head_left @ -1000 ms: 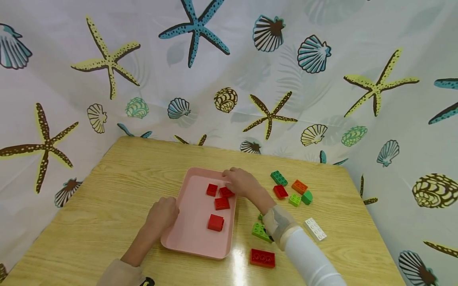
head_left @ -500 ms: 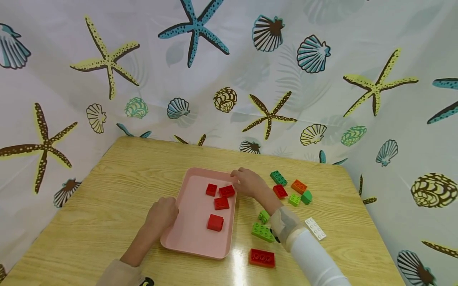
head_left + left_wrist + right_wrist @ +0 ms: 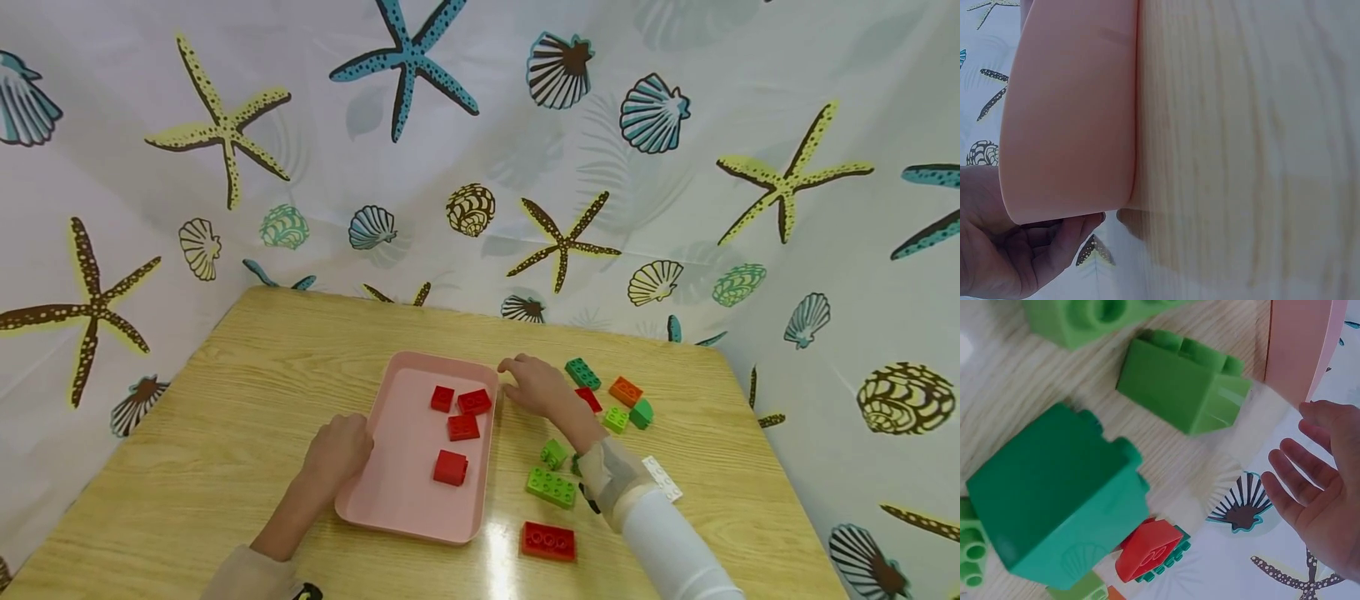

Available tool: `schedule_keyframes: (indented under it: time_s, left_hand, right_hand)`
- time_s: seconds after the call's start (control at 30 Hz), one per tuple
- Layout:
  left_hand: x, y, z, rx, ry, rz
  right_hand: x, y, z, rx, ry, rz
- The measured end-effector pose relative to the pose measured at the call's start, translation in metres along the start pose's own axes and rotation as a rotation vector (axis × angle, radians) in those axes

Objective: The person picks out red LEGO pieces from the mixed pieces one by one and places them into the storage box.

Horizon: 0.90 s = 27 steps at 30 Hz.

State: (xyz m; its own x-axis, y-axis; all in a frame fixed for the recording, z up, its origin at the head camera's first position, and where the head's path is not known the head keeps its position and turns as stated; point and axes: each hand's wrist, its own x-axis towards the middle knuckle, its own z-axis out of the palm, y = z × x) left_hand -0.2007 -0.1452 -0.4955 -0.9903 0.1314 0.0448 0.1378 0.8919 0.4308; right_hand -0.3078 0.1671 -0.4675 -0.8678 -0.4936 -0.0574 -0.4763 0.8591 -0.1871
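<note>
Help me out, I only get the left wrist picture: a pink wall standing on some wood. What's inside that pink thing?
Observer: It's a tray, and the head view shows four red bricks lying in it.
Visitor: Are there bricks outside it too?
Observer: Yes, several; a white brick, for one, lies on the table to the right of the tray.
Visitor: And what is the right grip doing?
Observer: The right grip is by the tray's far right corner with nothing in it; I can't tell whether it touches the rim.
</note>
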Motion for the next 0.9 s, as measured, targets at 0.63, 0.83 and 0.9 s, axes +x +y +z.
schedule_keyframes:
  time_s: [0.63,0.83,0.9]
  left_hand:
    - [-0.002,-0.001,0.000,-0.028,-0.022,-0.012]
    - [-0.001,0.000,0.000,-0.013,-0.009,0.000]
    - [-0.001,0.000,0.000,-0.009,-0.006,0.003]
  right_hand:
    - [-0.027,0.032,0.005,-0.029,0.028,0.009]
    - [-0.034,0.037,0.007,-0.058,0.062,-0.001]
    - [-0.036,0.039,0.007,-0.061,0.069,0.000]
